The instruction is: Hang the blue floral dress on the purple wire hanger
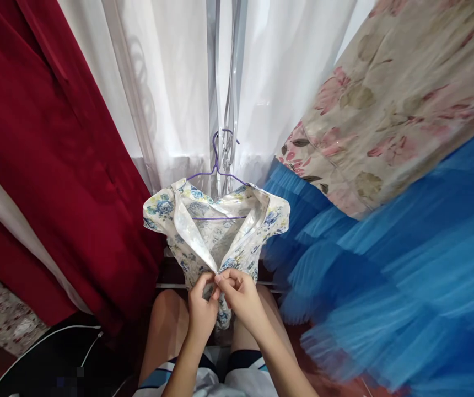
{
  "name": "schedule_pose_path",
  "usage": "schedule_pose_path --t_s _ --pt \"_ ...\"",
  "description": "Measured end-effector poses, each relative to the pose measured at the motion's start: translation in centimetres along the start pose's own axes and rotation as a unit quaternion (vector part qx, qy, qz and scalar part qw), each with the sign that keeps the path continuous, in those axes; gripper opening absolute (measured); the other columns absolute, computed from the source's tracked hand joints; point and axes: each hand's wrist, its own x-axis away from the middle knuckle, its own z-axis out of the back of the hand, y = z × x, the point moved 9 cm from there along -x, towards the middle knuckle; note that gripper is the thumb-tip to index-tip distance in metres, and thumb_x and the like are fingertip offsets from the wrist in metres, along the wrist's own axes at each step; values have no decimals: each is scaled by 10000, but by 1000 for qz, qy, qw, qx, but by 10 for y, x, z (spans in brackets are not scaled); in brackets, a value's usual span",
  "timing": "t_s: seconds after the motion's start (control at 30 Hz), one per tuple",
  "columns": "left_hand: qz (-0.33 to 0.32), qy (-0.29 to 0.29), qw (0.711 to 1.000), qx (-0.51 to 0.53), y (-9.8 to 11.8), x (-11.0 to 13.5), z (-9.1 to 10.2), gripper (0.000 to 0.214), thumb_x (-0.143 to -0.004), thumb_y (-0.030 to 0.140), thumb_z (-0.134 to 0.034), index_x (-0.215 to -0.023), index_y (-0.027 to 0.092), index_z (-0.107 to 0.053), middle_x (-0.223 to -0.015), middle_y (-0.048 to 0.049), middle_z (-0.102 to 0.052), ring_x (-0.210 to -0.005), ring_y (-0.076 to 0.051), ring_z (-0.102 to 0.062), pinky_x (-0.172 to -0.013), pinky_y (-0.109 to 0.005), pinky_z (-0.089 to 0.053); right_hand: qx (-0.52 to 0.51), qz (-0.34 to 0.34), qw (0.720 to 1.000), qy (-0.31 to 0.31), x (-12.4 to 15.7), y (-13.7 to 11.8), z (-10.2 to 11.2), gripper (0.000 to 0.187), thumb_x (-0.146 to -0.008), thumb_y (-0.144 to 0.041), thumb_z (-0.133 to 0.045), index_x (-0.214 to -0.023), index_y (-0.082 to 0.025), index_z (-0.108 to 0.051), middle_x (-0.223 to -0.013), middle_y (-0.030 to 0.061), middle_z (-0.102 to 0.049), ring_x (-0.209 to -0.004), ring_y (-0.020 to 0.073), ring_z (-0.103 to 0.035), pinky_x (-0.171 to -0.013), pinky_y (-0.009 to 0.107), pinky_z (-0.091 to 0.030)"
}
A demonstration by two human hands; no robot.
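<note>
A white dress (193, 267) with blue and yellow flowers hangs on a purple wire hanger (216, 160), its neckline spread wide in front of me. My left hand (204, 295) pinches the fabric where the front opening meets in a V. Right beside it, my right hand (237, 289) is closed on the same spot, thumb and forefinger together. Whether a zip pull or a button sits between the fingertips is hidden. Below my hands the lower part of the dress hangs between my knees.
White curtains (171, 82) hang behind the hanger, with ribbons down the middle. Dark red cloth (75, 165) hangs at the left, above a round black item with a white rim. A beige floral garment (365, 121) and blue tulle (386, 286) crowd the right.
</note>
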Motion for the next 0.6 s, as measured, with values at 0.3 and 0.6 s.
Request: schedule_pose_path --t_s 0.3,0.6 --pt "-66 -51 992 -95 20 -8 -11 131 -923 258 -502 -803 233 -548 -809 -48 -619 -824 -223 -627 -786 -329 -486 21 124 990 56 -72 -132 21 294 -804 -420 -689 -680 -156 -656 -593 53 -717 -383 81 -355 -383 230 -277" --pt "-68 -149 979 -117 16 -33 -26 112 -795 101 -578 -741 199 -576 -747 -31 -652 -731 -199 -633 -712 -311 -501 -43 198 975 94 -90 -174 20 272 -817 -419 -666 -726 -165 -642 -557 9 -665 -379 73 -363 -406 231 -274"
